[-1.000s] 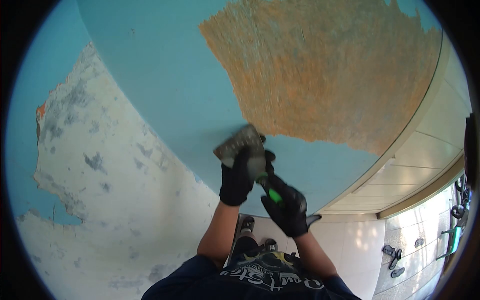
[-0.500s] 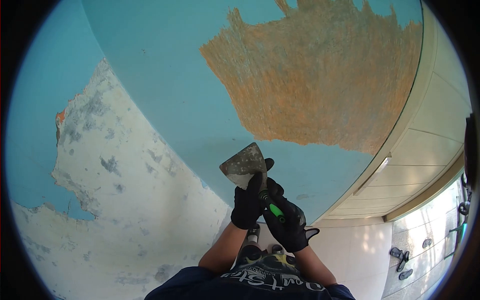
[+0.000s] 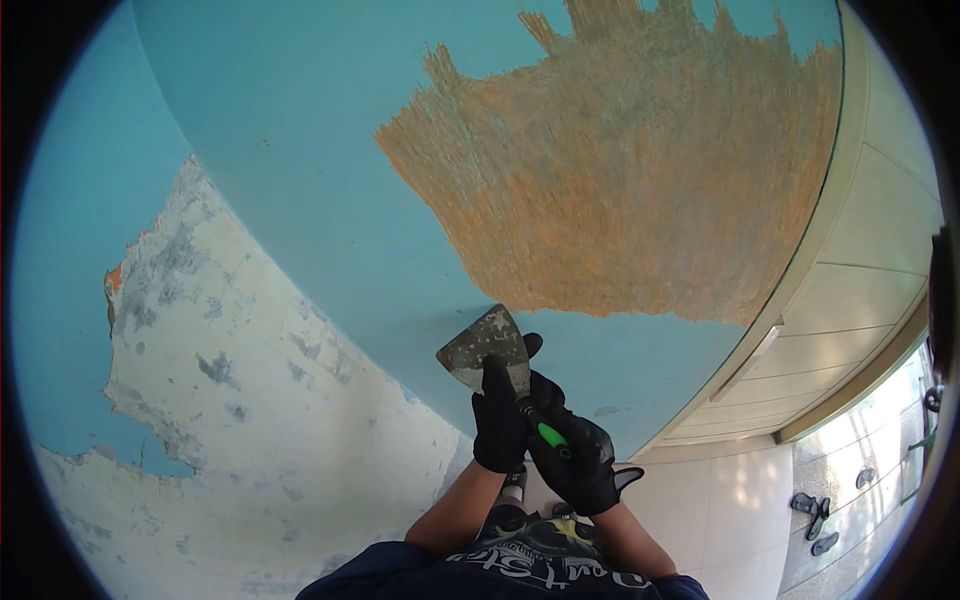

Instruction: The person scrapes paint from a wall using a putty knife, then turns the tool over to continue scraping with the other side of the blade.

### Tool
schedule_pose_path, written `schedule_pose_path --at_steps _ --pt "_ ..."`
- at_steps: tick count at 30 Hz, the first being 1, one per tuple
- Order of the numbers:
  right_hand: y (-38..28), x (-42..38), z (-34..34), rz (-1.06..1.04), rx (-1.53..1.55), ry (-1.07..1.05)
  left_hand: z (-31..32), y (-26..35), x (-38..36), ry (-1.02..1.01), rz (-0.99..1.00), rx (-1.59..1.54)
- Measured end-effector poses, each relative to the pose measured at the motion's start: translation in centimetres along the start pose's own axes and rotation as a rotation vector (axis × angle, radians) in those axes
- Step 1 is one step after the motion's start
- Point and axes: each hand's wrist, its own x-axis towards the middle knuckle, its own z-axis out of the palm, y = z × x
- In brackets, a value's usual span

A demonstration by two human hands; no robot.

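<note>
Both my hands wear black gloves and are together on a paint scraper (image 3: pixel 505 338), in front of the wall. Its wide metal blade points up and to the left and is spotted with pale residue. My right hand (image 3: pixel 580 460) is closed round the black and green handle. At the blade's lower part is my left hand (image 3: pixel 498 428), a digit lying along the blade's face and a dark fingertip showing past its right edge. Just beyond the blade lies the blue-painted wall (image 3: pixel 330 200), with a large brownish-orange stripped patch (image 3: pixel 620 190) above.
On the left, another wall section has a whitish, grey-blotched bare area (image 3: pixel 270 390) with ragged blue paint edges. Cream panels (image 3: pixel 850 300) run along the right. Dark sandals (image 3: pixel 815 515) lie on the sunlit floor at the lower right.
The left hand's digit has slid further up the blade's face. The wall and its stripped patch appear lower and slightly further left in view. The right hand keeps hold of the handle.
</note>
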Motion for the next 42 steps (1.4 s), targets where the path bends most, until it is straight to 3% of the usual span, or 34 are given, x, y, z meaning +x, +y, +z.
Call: schedule_pose_path --at_steps 7,10,16,18,22,25,28,31,34,36,40,42 --pt "-0.2 0.3 -0.4 -0.037 0.012 -0.024 0.4 -0.1 -0.2 0.083 -0.047 -0.015" --pt "0.3 0.1 -0.2 -0.029 0.021 -0.022 -0.1 -0.3 0.1 0.017 -0.006 -0.012" --pt "-0.2 3.4 0.7 -0.045 -0.028 -0.052 1.1 1.9 1.8 0.139 0.029 -0.024" --pt "-1.4 5.5 1.2 -0.17 0.085 0.044 1.3 4.1 2.7 -0.055 0.176 -0.091" --pt "-2.7 5.2 0.2 -0.109 0.106 -0.003 1.5 4.4 1.5 -0.07 0.127 -0.142" --pt "-1.5 2.1 -0.7 -0.122 0.078 -0.035 0.5 1.8 -0.3 0.002 0.063 0.014" --pt "-1.3 0.7 -1.5 0.022 0.049 -0.08 0.5 0.4 -0.9 0.023 -0.046 -0.001" --pt "-1.4 0.7 -1.7 0.096 0.023 -0.127 1.0 0.2 -1.1 0.09 -0.07 0.004" --pt "-1.3 1.0 -1.4 0.06 0.064 -0.031 0.3 0.1 -0.4 0.044 -0.066 -0.027" --pt "-1.4 1.2 -1.5 0.142 0.055 -0.099 0.5 0.1 -0.3 0.043 -0.063 -0.026" --pt "-1.0 1.2 -1.5 0.08 0.033 -0.085 0.5 0.0 -0.2 0.042 -0.059 -0.039" --pt "-1.0 1.1 -1.9 0.108 -0.02 -0.202 0.2 -0.3 -0.2 0.055 -0.048 -0.018"
